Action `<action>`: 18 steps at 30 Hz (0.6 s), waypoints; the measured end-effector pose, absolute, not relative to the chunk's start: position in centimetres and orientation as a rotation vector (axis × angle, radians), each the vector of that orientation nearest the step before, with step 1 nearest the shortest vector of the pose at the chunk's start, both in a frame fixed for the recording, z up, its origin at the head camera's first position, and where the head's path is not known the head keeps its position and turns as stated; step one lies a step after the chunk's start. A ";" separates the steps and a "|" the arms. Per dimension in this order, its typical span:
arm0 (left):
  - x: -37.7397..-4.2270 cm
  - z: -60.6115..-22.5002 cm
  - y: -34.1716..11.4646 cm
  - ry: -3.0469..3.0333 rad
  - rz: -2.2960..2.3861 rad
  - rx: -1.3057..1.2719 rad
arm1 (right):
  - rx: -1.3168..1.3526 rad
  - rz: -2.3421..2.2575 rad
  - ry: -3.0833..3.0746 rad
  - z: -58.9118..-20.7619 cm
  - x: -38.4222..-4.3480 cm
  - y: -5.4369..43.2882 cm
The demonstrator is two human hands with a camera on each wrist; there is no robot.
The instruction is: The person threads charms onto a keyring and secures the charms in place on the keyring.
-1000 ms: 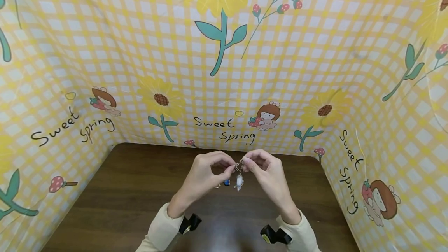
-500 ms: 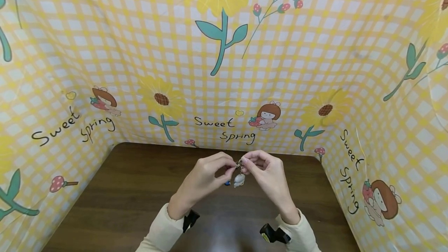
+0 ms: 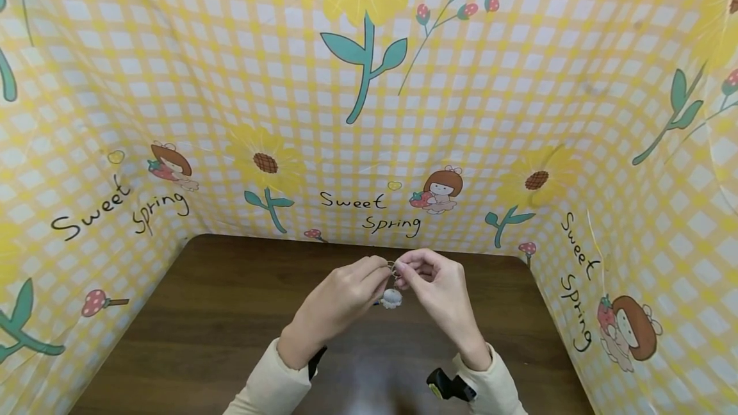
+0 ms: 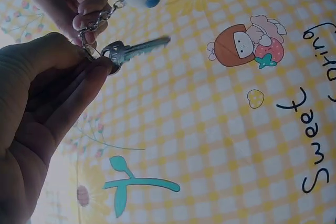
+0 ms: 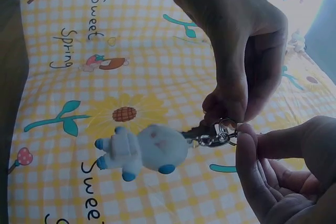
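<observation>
From my remote post I see on the head cam both hands over the dark brown table, near its far edge, w/ fingertips almost together. The L hand pinches the metal key by its head; the toothed blade sticks out past the fingertips. The R hand holds the key ring btwn thumb and index finger. Key and ring meet right btwn the hands, but I can't tell if the ring passes thru the hole of the key, bc fingers cover this spot.

From the ring goes a short chain, and on it hangs a small white figure w/ blue parts at limbs and head. In the head view the figure is below the fingertips, btwn the hands, and the L hand hides most of the key.

A yellow-and-white checked cloth w/ sunflowers and "Sweet Spring" text stands behind the table and on both sides. The person wears cream sleeves; a black device is at the R wrist.
</observation>
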State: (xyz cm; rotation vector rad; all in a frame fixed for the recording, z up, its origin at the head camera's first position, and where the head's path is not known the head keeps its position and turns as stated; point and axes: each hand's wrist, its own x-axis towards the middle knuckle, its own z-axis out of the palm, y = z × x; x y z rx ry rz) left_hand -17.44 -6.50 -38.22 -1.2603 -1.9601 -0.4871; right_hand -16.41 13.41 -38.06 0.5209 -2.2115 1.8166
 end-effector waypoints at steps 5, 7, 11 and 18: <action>-17.6 -38.5 -6.6 -1.983 -0.732 -1.224 | 0.551 1.873 -2.194 -38.1 -16.4 13.6; -17.7 -38.7 -6.6 -1.985 -0.857 -1.209 | 0.563 1.907 -2.187 -38.1 -16.4 13.8; -18.0 -38.9 -6.7 -1.970 -1.046 -1.211 | 0.588 1.936 -2.184 -38.2 -16.5 14.0; -18.2 -39.1 -6.9 -1.960 -1.256 -1.286 | 0.655 1.921 -2.184 -38.4 -16.5 14.1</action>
